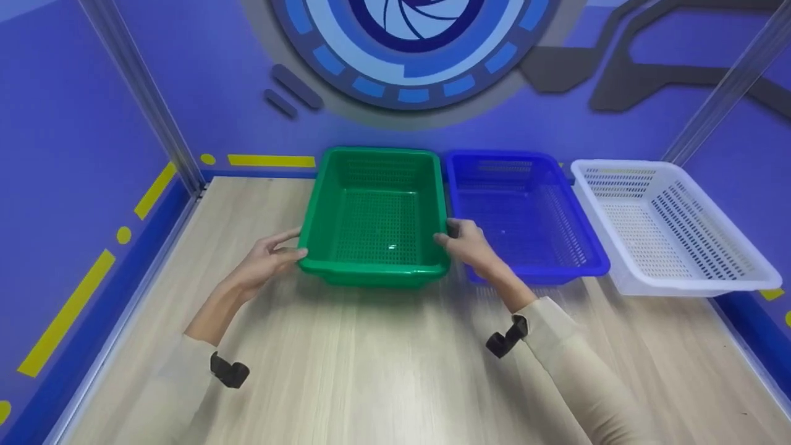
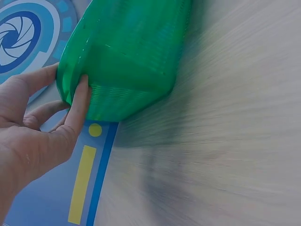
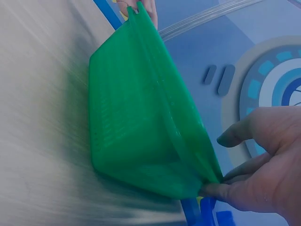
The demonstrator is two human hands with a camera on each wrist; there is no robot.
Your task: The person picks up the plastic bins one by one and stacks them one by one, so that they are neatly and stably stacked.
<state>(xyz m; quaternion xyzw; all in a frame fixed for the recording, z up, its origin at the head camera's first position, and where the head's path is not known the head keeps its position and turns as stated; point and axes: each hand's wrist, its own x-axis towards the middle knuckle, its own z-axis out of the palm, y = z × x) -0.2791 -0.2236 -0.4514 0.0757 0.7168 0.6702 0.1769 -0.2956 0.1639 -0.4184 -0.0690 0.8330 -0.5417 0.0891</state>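
Right now both hands are on the green basket (image 1: pixel 374 213), which sits on the wooden counter (image 1: pixel 371 358) just beside a blue basket (image 1: pixel 525 216), with a white basket (image 1: pixel 667 225) further right. From above, the left hand (image 1: pixel 267 259) grips the near left corner of the rim and the right hand (image 1: pixel 471 244) grips the near right corner. The left wrist view adds what the head view hides: the thumb lies flat against the basket's outer wall while the fingers curl over the rim. The right wrist view shows that hand's fingers pinching the rim edge, and the basket's near side looks tilted up, though blur makes it hard to be sure
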